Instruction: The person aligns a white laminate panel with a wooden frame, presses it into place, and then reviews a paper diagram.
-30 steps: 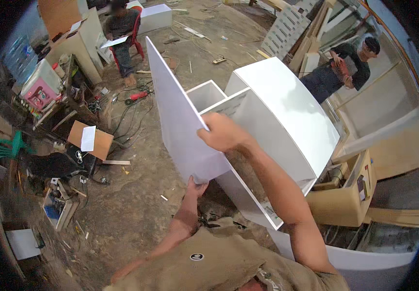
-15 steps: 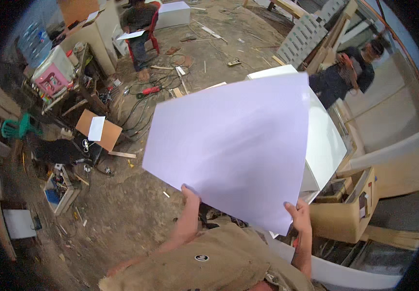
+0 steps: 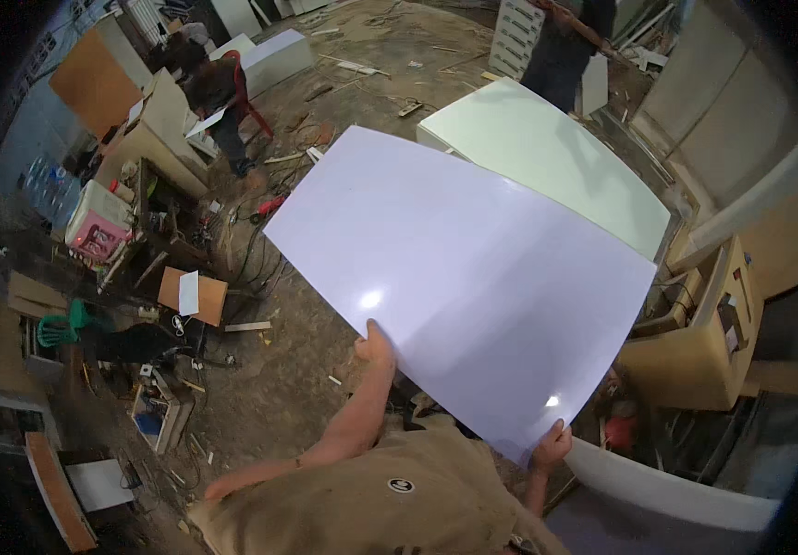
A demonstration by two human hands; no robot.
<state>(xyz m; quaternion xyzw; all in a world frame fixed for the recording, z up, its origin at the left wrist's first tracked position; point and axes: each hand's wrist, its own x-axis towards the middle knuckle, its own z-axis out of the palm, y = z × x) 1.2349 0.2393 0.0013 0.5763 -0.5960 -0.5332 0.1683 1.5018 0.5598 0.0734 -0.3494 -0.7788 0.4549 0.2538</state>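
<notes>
Holding a pale lilac panel (image 3: 464,277) in front of the body, above the floor (image 3: 279,398), with the glossy face turned upward. Clamping its lower left edge with the left hand (image 3: 378,344), with the thumb at the upper side and the fingers mostly hidden. Clamping also close to the near corner with the right hand (image 3: 552,446), with the thumb on top and the other fingers mostly out of sight. Having the two hands well apart from each other. Showing a bright glare (image 3: 371,299) on the panel near the left thumb, and another near the right hand. Covering with the panel a part of the white box (image 3: 547,157) behind it; cannot tell whether touching it or only hanging above. Wearing a brown shirt (image 3: 353,499) with a small round badge (image 3: 401,486). On the right, seeing a tan bin (image 3: 681,370), and below it a curved white strip (image 3: 676,490). On the left, seeing a brown board (image 3: 215,305) with a sheet (image 3: 188,293) on it, a green seat (image 3: 61,326) and a small crate (image 3: 175,425) of mixed things. Farther up, seeing a pink and white dispenser (image 3: 101,222), a person in a red chair (image 3: 244,97), and beyond the box a standing person (image 3: 561,55), cut by the upper border
</notes>
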